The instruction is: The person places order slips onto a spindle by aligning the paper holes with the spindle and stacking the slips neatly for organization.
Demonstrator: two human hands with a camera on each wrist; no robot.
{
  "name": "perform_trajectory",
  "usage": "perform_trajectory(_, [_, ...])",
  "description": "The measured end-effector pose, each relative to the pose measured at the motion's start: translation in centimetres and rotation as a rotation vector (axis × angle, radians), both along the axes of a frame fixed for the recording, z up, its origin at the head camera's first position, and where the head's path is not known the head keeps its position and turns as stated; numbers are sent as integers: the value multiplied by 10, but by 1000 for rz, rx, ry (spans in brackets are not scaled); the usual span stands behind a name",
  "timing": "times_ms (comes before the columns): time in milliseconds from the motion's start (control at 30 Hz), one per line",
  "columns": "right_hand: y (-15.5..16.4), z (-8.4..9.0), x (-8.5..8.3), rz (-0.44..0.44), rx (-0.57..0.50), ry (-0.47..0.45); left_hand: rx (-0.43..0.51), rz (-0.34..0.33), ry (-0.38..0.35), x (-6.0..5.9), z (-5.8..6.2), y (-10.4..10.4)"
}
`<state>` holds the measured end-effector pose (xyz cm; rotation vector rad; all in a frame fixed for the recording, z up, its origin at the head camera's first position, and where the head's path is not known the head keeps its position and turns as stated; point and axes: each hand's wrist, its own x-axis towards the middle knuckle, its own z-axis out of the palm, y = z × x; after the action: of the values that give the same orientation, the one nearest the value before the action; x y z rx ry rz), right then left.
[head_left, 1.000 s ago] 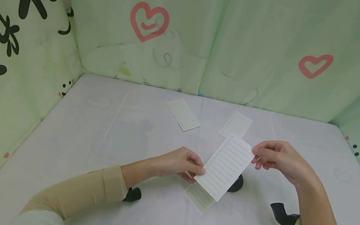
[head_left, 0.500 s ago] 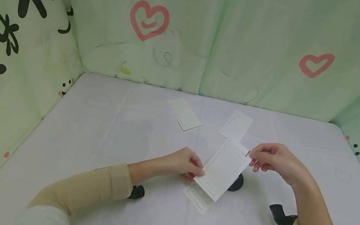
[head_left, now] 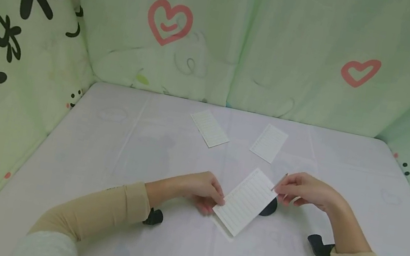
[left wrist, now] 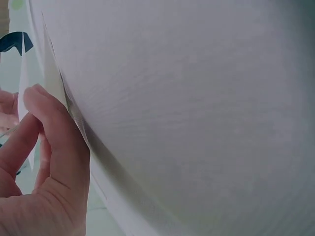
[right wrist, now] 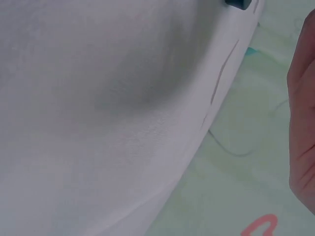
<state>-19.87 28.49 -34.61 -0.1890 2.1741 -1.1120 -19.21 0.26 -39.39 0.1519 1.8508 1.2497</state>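
A white lined paper sheet point(head_left: 245, 201) lies low and slanted over the white table point(head_left: 144, 145), near its front middle. My left hand point(head_left: 217, 201) pinches the sheet's lower left edge. My right hand point(head_left: 279, 190) pinches its upper right corner. The edge of a second sheet point(head_left: 221, 226) peeks out from beneath it. A small black round object point(head_left: 269, 209) sits half hidden under the sheet's right side. In the left wrist view my left hand's fingers point(left wrist: 54, 142) hold a thin paper edge point(left wrist: 49, 73). The right wrist view shows only bare table and a sliver of my right hand point(right wrist: 302, 123).
Two more lined sheets point(head_left: 210, 129) point(head_left: 269, 143) lie flat farther back on the table. Green padded walls point(head_left: 221, 35) with hearts and black characters close in the back and both sides. Black camera mounts point(head_left: 153, 216) point(head_left: 319, 246) sit at both wrists.
Both hands have lowered the lined sheet from a raised tilt until it lies almost flat over the sheet beneath. The right hand came down and slightly toward me.
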Motion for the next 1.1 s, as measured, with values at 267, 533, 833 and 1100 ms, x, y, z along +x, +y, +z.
perform_trajectory(267, [0, -15, -7, 16, 57, -32, -66, -18, -39, -2, -2, -1])
perform_trajectory(533, [-6, -25, -11, 5, 137, -50, -114, -51, -42, -4, -6, -1])
perform_trajectory(833, [-10, -27, -11, 1, 178, -41, -190, -57, -8, -1, -8, 2])
perform_trajectory(1100, [-11, -29, -12, 17, 187, -26, -209, -58, 4, -1, -8, 3])
